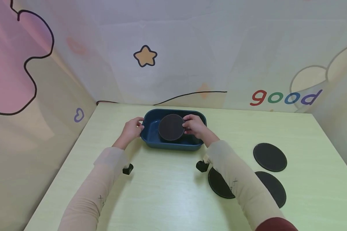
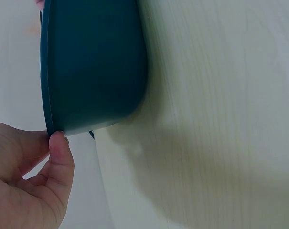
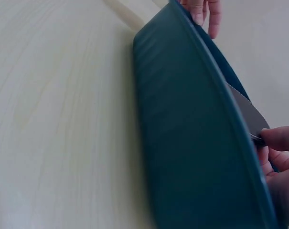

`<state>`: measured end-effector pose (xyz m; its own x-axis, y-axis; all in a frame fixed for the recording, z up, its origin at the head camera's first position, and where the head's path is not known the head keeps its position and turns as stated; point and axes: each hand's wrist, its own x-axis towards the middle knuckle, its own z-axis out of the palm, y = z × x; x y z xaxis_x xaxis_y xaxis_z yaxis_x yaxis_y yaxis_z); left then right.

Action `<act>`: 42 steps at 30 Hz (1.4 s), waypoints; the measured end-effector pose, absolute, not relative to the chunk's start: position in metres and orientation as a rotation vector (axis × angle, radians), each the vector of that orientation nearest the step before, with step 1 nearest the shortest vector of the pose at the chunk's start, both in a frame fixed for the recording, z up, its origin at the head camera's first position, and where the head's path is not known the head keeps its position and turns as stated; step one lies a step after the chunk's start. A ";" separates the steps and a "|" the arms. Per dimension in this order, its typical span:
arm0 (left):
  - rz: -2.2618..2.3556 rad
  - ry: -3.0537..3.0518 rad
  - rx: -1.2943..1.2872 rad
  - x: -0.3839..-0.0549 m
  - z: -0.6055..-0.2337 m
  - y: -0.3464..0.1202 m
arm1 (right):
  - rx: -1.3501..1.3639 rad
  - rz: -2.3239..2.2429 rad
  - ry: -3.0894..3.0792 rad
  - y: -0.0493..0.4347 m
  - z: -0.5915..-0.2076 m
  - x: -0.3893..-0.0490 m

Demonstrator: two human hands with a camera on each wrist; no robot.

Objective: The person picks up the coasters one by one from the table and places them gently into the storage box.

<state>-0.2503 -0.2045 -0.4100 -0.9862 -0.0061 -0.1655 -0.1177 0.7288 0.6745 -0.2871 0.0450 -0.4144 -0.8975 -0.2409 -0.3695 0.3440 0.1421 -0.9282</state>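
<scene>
A dark blue rectangular tub (image 1: 170, 146) with rounded corners stands near the back of the table. My left hand (image 1: 131, 129) pinches its left rim between thumb and finger, as the left wrist view shows up close on the tub wall (image 2: 94, 62). Inside the tub's outline, my right hand (image 1: 196, 126) grips a round black coaster (image 1: 171, 127) by its right edge. The right wrist view catches the coaster (image 3: 249, 112) tilted behind the tub's rim. Whether the coaster touches the tub floor is hidden.
Several more round black discs lie on the pale wooden table (image 1: 162, 192) at the right: one disc (image 1: 270, 157) in full view, another (image 1: 273, 189) and a third (image 1: 219, 184) partly under my right sleeve. A printed cloth wall (image 1: 191, 57) rises behind the table.
</scene>
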 end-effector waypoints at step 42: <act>1.059 2.768 -0.109 -0.249 -0.406 -0.200 | -0.424 -1.256 2.045 0.124 -0.370 -0.254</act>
<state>-0.2486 -0.2004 -0.4060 -0.9818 -0.0057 -0.1897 -0.1309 0.7443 0.6549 -0.2543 0.1242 -0.3702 -0.7084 -0.5912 -0.3855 0.0762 0.4789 -0.8746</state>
